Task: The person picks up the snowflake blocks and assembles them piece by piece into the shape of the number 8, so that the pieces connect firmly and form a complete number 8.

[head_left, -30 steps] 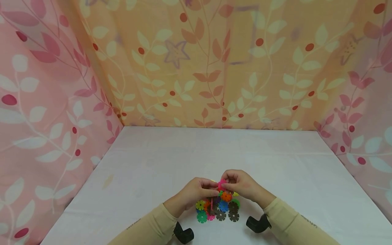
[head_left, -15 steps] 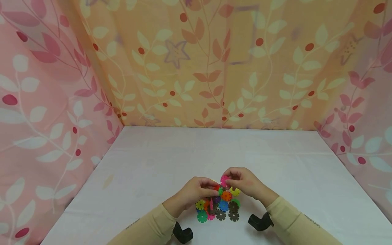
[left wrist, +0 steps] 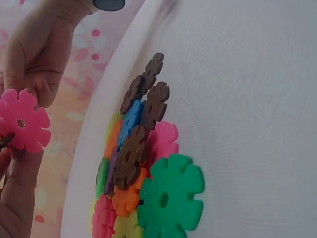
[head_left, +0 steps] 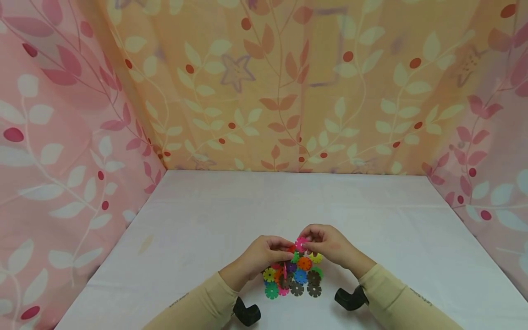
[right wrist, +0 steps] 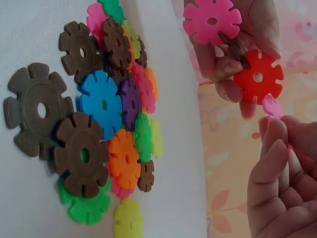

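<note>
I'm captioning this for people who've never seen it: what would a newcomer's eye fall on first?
Probably the pile of bright, notched discs on the white table, low in the head view. Next, at the pile's far side, the left hand holds a red disc joined to others, and the right hand pinches a pink disc at its edge.

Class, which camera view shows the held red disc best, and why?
The right wrist view: the red disc appears nearly face-on, its hole and notches clear. The head view catches only a small part by the left hand; the left wrist view shows none.
</note>
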Demonstrator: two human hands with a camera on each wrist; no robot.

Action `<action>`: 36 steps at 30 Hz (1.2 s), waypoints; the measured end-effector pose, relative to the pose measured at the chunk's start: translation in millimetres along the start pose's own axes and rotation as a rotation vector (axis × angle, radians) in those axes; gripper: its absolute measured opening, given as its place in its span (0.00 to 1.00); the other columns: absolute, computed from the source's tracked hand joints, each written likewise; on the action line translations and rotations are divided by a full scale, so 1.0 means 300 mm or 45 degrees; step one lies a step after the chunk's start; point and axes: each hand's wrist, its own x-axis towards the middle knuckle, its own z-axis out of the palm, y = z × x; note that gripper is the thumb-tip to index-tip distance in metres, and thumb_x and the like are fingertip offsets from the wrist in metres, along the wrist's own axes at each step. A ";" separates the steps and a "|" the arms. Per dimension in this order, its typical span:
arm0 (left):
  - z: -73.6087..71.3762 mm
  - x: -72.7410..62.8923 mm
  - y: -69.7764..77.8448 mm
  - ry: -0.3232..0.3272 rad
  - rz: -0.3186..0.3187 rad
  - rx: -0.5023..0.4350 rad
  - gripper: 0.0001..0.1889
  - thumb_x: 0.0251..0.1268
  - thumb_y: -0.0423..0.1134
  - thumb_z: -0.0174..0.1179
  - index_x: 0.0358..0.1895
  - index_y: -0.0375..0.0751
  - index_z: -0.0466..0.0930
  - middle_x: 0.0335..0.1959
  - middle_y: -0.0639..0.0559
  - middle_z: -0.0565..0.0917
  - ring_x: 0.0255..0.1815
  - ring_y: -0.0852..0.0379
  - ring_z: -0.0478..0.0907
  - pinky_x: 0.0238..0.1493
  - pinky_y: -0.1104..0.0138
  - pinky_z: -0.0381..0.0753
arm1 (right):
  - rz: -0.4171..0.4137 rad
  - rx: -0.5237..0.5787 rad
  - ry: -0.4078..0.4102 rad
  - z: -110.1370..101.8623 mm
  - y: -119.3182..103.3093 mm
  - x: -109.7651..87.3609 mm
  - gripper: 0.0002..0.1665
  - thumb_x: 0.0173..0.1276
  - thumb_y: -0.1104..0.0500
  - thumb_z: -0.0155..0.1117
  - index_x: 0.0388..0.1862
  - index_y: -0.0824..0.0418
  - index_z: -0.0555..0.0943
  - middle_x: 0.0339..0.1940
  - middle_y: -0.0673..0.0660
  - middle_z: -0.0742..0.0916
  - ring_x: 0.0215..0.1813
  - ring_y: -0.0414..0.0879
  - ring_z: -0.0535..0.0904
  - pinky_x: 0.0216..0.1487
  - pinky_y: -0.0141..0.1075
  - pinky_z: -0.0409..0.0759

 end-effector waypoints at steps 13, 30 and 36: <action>0.008 0.001 0.000 -0.026 -0.006 0.004 0.11 0.55 0.39 0.65 0.42 0.43 0.84 0.35 0.50 0.84 0.36 0.56 0.79 0.37 0.65 0.80 | -0.011 -0.029 -0.033 0.012 -0.045 -0.005 0.07 0.65 0.65 0.58 0.39 0.64 0.81 0.28 0.60 0.84 0.31 0.64 0.77 0.31 0.44 0.80; 0.011 0.003 -0.004 0.014 -0.006 0.009 0.11 0.55 0.39 0.64 0.43 0.42 0.83 0.35 0.51 0.84 0.37 0.54 0.80 0.39 0.64 0.80 | 0.005 -0.020 0.012 0.010 0.012 0.008 0.08 0.65 0.60 0.58 0.40 0.62 0.80 0.29 0.60 0.83 0.27 0.49 0.78 0.31 0.37 0.81; -0.010 0.002 -0.024 0.066 -0.056 0.025 0.13 0.55 0.38 0.64 0.45 0.40 0.81 0.36 0.51 0.83 0.36 0.54 0.79 0.40 0.64 0.80 | 0.123 -0.205 0.072 -0.022 0.068 0.011 0.09 0.64 0.60 0.59 0.41 0.63 0.80 0.25 0.56 0.80 0.25 0.48 0.75 0.26 0.38 0.78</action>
